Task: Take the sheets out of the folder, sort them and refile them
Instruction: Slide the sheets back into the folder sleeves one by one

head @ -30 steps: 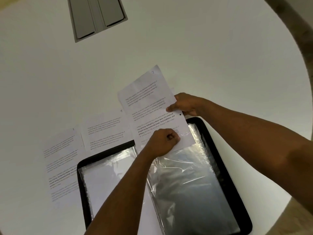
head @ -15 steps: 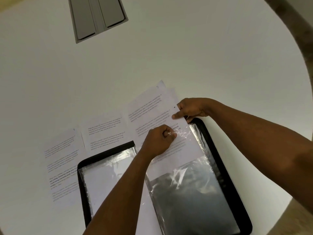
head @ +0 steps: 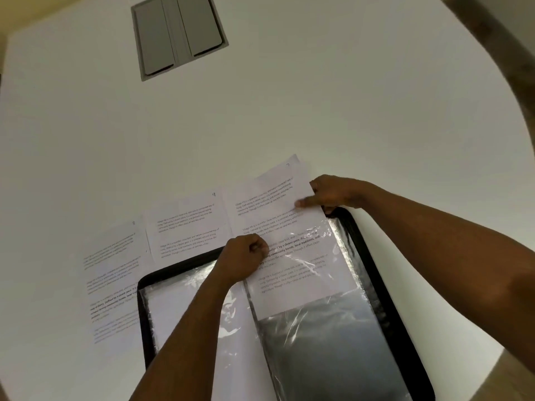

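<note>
While curled into a fist at centre frame, left hand (head: 244, 260) pinching the crinkled mouth of a clear plastic sleeve (head: 324, 322), knuckles up, thumb and fingers closed on the film. Right hand (head: 333, 193) at centre right, index finger stretched flat on a printed sheet (head: 283, 224), remaining fingers curled under at the sheet's right edge; whether the thumb grips beneath cannot be told. Sheet white, matte, rectangular, covered in small black paragraphs with a few bold lines, tilted slightly clockwise, its lower half slipped inside the glossy sleeve, its upper half jutting out over the folder's top rim. Sleeve wrinkled, catching bright streaks of glare, dark where nothing fills it. Underneath, an open black folder (head: 385, 299) with rounded corners and a thick rim, filling the lower middle of the frame; left pocket showing a white page behind shiny film. Left of centre, two more printed sheets flat side by side: one (head: 185, 227) marked 9, one (head: 113, 273) marked 8, both partly tucked under the folder's edge. All of it lying on a smooth white round table (head: 347, 96). Upper left, a grey rectangular recessed panel (head: 178, 33) with two flaps.
</note>
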Available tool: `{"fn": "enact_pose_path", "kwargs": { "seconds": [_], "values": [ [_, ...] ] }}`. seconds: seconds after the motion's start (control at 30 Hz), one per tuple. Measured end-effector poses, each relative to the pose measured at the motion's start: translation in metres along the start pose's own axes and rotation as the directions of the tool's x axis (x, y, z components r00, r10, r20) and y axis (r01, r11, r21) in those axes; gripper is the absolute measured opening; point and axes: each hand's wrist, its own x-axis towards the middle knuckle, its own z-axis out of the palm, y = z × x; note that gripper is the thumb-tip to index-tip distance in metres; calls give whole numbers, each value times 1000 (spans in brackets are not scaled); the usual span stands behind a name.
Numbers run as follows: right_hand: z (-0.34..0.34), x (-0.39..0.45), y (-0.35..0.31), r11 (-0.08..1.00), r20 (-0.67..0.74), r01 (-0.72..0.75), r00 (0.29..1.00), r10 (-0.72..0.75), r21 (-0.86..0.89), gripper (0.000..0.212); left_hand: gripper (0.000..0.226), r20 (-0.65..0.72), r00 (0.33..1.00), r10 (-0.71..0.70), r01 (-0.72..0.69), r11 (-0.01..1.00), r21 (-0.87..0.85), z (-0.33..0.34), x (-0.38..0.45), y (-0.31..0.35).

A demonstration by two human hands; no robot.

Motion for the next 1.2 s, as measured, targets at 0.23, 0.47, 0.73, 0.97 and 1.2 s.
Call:
{"fn": "enact_pose_path", "kwargs": {
  "seconds": [0.23,0.47,0.73,0.97,1.2],
  "values": [
    [5,-4,-3,994,-125,106,987,-104,9,15,8,-42,999,-20,19,1000,-17,0,-5,-3],
    [-2,-7,-1,989,53,-1,999,9,-146,39,7,-51,998,-22,20,999,-37,0,-6,-2],
    [4,-9,-6,938,20,108,994,-108,-329,16,11,-101,995,-1,-6,998,-62,3,-7,-2],
    [16,-10,-17,915,-41,206,971,-234,-347,17,11,-107,994,-5,-3,998,-68,3,-8,-1],
    [28,-12,-16,796,272,239,957,-97,-557,19,8,-133,991,-11,2,998,-67,4,-10,-3]
  ]
}}
